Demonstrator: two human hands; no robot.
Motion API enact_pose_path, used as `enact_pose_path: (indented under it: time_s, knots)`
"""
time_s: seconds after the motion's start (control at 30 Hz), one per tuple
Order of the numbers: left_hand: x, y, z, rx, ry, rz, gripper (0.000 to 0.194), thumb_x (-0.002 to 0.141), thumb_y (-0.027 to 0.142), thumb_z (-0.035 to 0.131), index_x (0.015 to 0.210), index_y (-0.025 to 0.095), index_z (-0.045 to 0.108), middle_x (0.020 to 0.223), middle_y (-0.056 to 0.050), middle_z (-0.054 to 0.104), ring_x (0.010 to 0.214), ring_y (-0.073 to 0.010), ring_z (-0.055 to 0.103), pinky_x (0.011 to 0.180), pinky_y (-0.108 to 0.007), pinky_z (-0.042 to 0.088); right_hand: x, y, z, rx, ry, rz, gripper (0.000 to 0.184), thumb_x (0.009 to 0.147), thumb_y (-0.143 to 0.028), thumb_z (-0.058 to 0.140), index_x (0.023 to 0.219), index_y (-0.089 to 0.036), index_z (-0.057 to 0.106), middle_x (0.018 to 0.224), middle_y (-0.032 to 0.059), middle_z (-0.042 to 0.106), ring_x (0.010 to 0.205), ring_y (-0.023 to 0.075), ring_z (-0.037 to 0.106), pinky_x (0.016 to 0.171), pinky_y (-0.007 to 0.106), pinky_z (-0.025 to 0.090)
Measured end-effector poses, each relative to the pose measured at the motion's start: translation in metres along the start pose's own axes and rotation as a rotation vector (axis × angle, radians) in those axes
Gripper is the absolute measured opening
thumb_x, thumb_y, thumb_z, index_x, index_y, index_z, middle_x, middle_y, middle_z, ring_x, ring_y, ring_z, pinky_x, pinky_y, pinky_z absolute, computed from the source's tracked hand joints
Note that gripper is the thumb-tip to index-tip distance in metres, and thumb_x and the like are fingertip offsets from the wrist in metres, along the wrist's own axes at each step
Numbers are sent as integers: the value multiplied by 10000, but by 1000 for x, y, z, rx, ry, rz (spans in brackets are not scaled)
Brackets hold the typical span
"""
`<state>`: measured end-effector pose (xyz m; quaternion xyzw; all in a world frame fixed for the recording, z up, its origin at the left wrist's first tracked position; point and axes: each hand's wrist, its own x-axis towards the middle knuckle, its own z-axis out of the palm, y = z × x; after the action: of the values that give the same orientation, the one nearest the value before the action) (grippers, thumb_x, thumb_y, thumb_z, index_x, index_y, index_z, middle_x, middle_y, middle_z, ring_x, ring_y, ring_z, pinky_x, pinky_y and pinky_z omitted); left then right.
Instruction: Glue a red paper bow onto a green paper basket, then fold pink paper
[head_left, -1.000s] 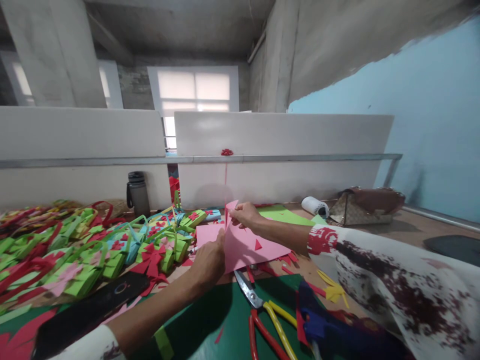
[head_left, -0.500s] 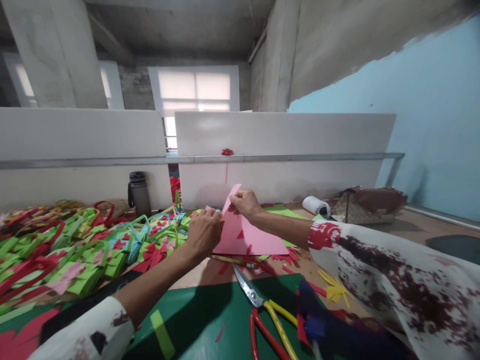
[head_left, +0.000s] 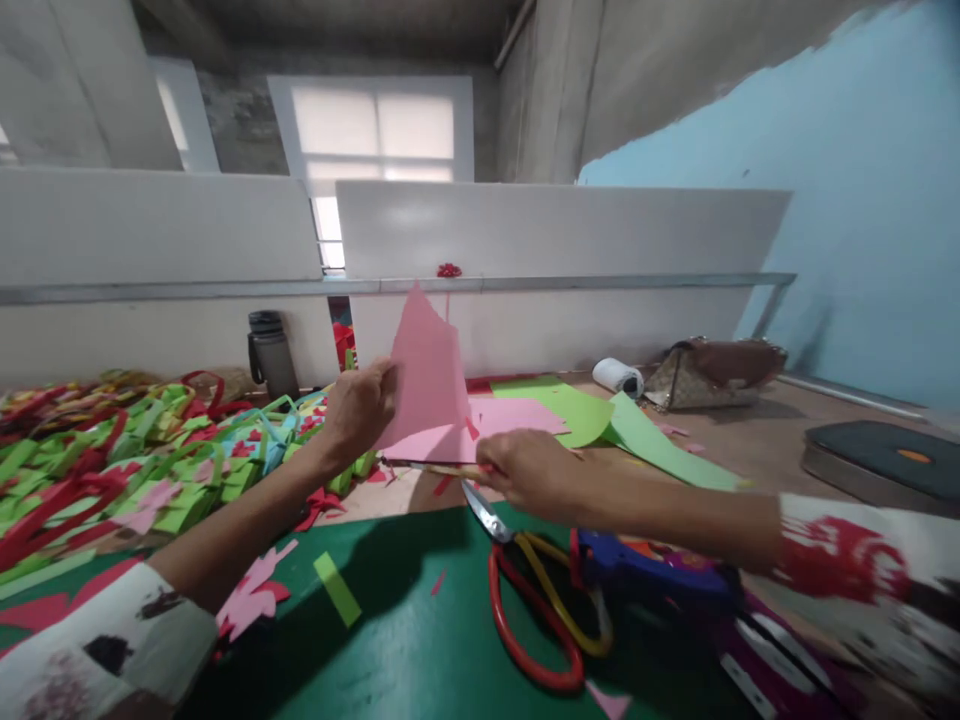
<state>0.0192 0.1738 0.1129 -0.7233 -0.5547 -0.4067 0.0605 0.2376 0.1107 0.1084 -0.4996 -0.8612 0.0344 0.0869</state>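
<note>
Currently, from where I stand: left hand (head_left: 361, 405), pinching 1 pink sheet (head_left: 427, 375) by its left edge, upright beyond the scissors (head_left: 498, 532). Right hand (head_left: 529, 468), fingers curled, just beyond the scissors; grip's contents, cannot tell. Pink sheet, judged: light, flexible, easily creased; best taken at 2 edges. Green sheet (head_left: 574, 415): beyond the scissors, rightward.

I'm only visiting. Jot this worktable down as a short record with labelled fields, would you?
Left hand: holds a raised pink paper sheet
Right hand: fingers curled, low over the table; grip unclear
Tool: metal scissors with red and yellow handles, partly on a dark green mat
Left side: heaped green, red and pink paper pieces
Back left: upright dark grey bottle
Back right: brown-and-beige handbag
</note>
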Motion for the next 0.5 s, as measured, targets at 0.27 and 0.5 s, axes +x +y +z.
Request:
enact_pose_path:
  time_s: [0.27,0.5]
  knots:
    - [-35,13,-34,-342,210,25,264,885,302,463,736,168,635,593,38,502,544,-117,475,484,-227,331,-96,-27,54,-395,-215,-138,355,720,24,588,1050,-96,641,974,189,685,824,303,670,592,343,484]
    - [-62,24,-49,-581,275,-43,276,917,365,533,764,142,586,633,44,502,499,-76,435,463,-201,355,-101,-35,69,-530,-115,-80,243,805,-5,529,1008,-104,620,885,159,683,712,235,683,519,282,491]
